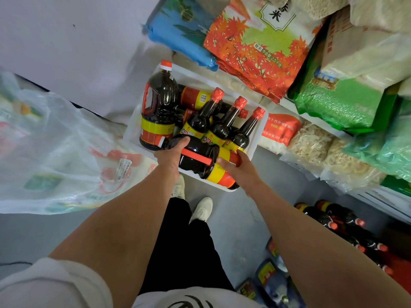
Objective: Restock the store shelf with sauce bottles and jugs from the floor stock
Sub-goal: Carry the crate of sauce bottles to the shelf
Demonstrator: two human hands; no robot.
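Observation:
A white plastic bin [135,121] on the grey floor holds dark sauce containers. A big jug [195,161] with a red handle and a yellow-red label lies on its side at the bin's near edge. My left hand [170,155] grips its neck end and my right hand [236,167] grips its labelled base end. Behind it an upright jug [159,107] with a red cap stands at the bin's left. Three slim red-capped bottles [224,123] lean in the middle and right, with more bottles lying beneath them.
Rice bags [255,45] and noodle packs [311,141] fill the shelves on the right. More dark bottles [333,218] stand on the lowest shelf at the lower right. A large plastic sack [55,152] lies on the left. My white shoes [201,210] stand just before the bin.

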